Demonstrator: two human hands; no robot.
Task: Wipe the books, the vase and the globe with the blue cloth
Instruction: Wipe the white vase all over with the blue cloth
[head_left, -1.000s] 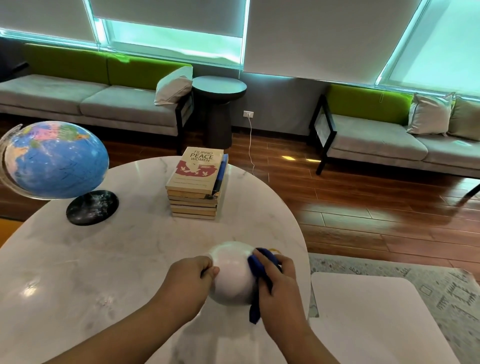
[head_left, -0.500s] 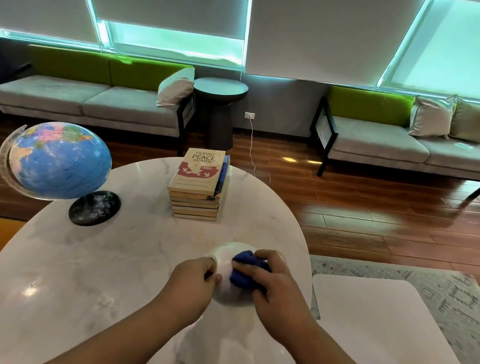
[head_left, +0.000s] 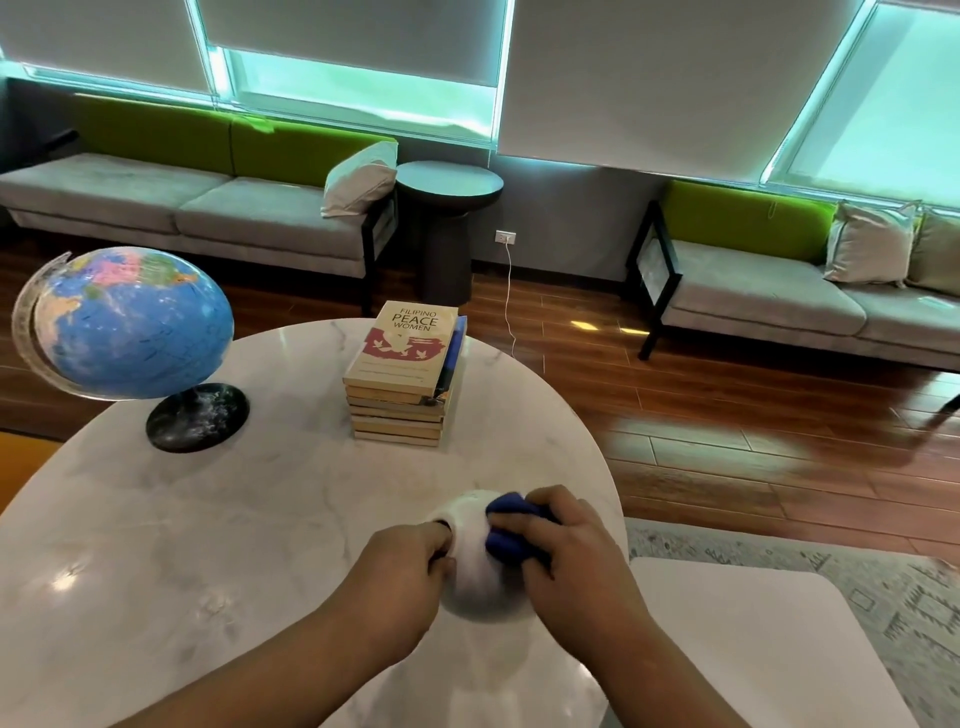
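Observation:
A round white vase stands near the front right edge of the white marble table. My left hand grips its left side at the rim. My right hand presses a bunched blue cloth against the vase's upper right side. A stack of several books lies at the table's middle back, with "Filipino Peace Women" on top. A blue globe on a black round base stands at the back left.
A lower white table sits to the right over a patterned rug. Grey and green sofas line the far wall, with a dark round side table between them. The floor is wood.
My right hand has carried the blue cloth from the vase's right side up onto its top right, and the cloth is bunched instead of hanging. My left hand keeps its hold.

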